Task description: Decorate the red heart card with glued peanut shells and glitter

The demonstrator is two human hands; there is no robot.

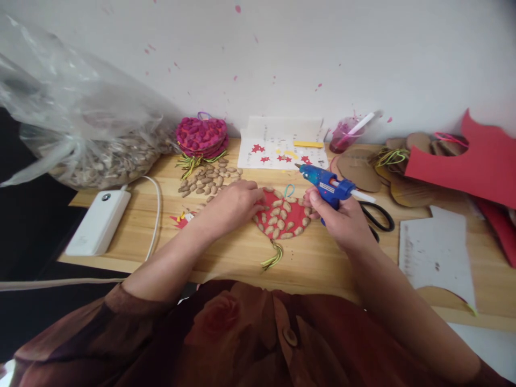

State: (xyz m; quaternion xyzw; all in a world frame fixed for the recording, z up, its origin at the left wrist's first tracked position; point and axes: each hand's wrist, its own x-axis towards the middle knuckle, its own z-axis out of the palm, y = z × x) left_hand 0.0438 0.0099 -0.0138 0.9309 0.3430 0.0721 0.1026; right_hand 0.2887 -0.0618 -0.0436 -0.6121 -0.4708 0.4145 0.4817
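Note:
My right hand [342, 217] grips a blue hot glue gun [322, 183], its nozzle pointing up and left above the table. Below it and to the left lies a red disc [299, 214] with peanuts [274, 220] along its rim and across its middle. A light-blue loop [289, 190] sticks out at the disc's top, and a yellow-green tassel [273, 256] hangs from its bottom. At the disc's upper left edge, my left hand [242, 201] has its fingers curled together; whatever is between the fingertips is hidden.
Loose peanuts [207, 178] lie beyond my left hand, near pink-purple decorated discs [201, 137]. A clear bag [100, 145] and a white power bank [99, 223] occupy the left. Paper with red stars [258, 148] is at the back. Cardboard pieces [358, 169] and red sheet [463, 161] lie right.

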